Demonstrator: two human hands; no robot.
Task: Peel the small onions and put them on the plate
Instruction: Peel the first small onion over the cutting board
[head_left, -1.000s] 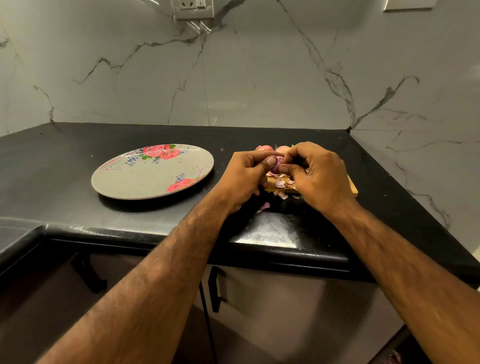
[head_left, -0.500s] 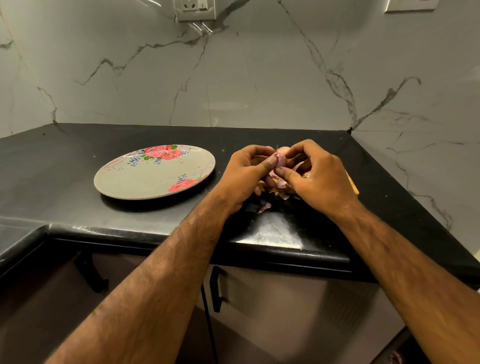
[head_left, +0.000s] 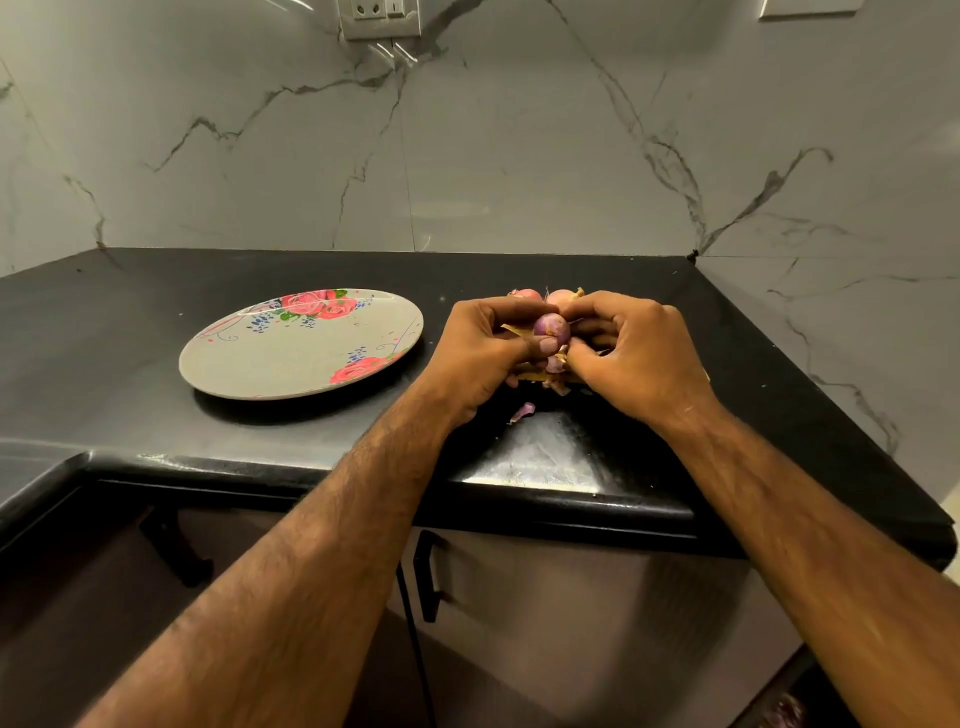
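Purple onion (head_left: 551, 326), pinched between the curled fingers of the left hand (head_left: 483, 353) and right hand (head_left: 631, 353), may slip onto the counter (head_left: 104, 338) if its skin tears suddenly.

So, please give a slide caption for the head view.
Left hand and right hand peel a small onion; the plate holds none yet.
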